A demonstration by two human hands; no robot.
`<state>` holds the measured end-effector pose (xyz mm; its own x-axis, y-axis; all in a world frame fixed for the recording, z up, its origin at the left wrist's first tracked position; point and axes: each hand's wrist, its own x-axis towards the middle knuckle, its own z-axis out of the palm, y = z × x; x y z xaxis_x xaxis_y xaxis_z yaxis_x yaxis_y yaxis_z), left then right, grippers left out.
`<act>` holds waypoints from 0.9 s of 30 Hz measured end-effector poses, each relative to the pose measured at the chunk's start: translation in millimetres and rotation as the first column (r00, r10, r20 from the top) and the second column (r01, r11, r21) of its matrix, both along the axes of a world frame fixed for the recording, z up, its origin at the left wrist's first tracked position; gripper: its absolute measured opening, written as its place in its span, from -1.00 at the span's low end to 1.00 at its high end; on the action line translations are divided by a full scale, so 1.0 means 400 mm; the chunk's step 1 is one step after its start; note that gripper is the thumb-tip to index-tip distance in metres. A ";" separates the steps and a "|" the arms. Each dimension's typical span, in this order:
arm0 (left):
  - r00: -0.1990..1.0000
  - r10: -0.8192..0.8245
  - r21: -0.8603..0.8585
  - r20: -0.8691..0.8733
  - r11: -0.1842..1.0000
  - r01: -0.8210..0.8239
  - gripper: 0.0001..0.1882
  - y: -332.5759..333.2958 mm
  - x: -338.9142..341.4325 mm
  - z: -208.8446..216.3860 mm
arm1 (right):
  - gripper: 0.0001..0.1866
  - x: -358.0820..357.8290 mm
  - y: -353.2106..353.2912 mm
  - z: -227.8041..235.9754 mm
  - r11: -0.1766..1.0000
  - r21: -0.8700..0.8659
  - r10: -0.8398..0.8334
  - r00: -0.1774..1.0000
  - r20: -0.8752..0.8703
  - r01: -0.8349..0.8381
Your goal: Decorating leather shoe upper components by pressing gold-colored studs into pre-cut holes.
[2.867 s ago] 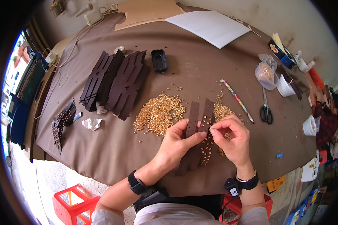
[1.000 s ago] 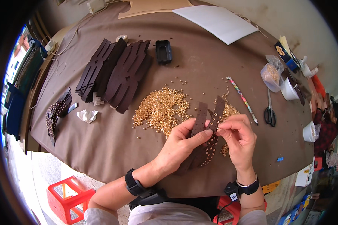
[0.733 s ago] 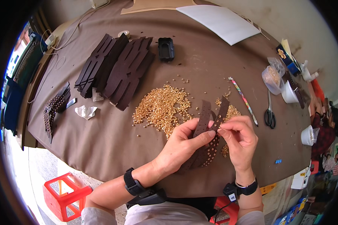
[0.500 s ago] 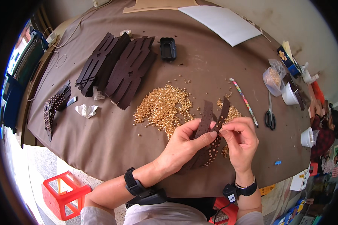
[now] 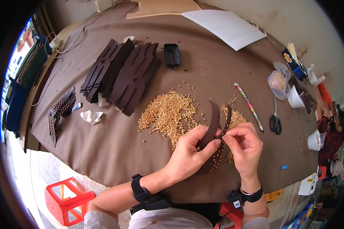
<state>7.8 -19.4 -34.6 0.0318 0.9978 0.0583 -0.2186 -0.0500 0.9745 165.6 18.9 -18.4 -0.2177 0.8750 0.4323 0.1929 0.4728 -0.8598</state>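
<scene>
My left hand (image 5: 191, 154) is closed around a dark brown slotted strap piece (image 5: 211, 122), its thumb pressed on the face. Two perforated bands rise above the grip, curving away from each other. Rows of small gold studs (image 5: 216, 159) run along the lower part of the right band. My right hand (image 5: 245, 147) pinches thumb and forefinger together at that band's edge, beside my left thumb. Whatever sits between those fingertips is hidden. Just beyond my left hand spreads a large heap of gold beads or studs (image 5: 166, 114); a smaller gold pile (image 5: 237, 117) lies partly behind my right hand.
Stacked dark brown slotted pieces (image 5: 135, 78) lie at the back left, near a black tray (image 5: 172, 56). A studded piece (image 5: 58, 114) and crumpled paper (image 5: 91, 117) are farther left. Rightward are a patterned pencil (image 5: 249, 107), black scissors (image 5: 275, 123) and plastic tubs (image 5: 278, 83).
The strap's bands have tilted and bent into more of a curve. My right fingertips have come in a little, left and down, against the band. The whole view has shifted slightly.
</scene>
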 end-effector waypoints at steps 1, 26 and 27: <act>1.000 -0.004 0.006 -0.007 1.000 0.004 -0.79 0.000 0.001 0.000 | -0.89 0.001 0.000 -0.004 0.999 -0.046 0.017 0.999 -0.037 -0.019; 0.991 0.099 0.053 -0.092 0.994 -0.094 -0.82 -0.004 0.002 0.002 | -0.88 -0.013 -0.007 0.008 0.973 -0.229 0.004 0.991 -0.131 -0.034; 0.976 0.103 0.146 -0.190 0.986 -0.076 -0.81 -0.001 0.001 0.012 | -0.86 -0.003 -0.005 0.004 0.975 -0.215 0.028 0.993 -0.118 -0.053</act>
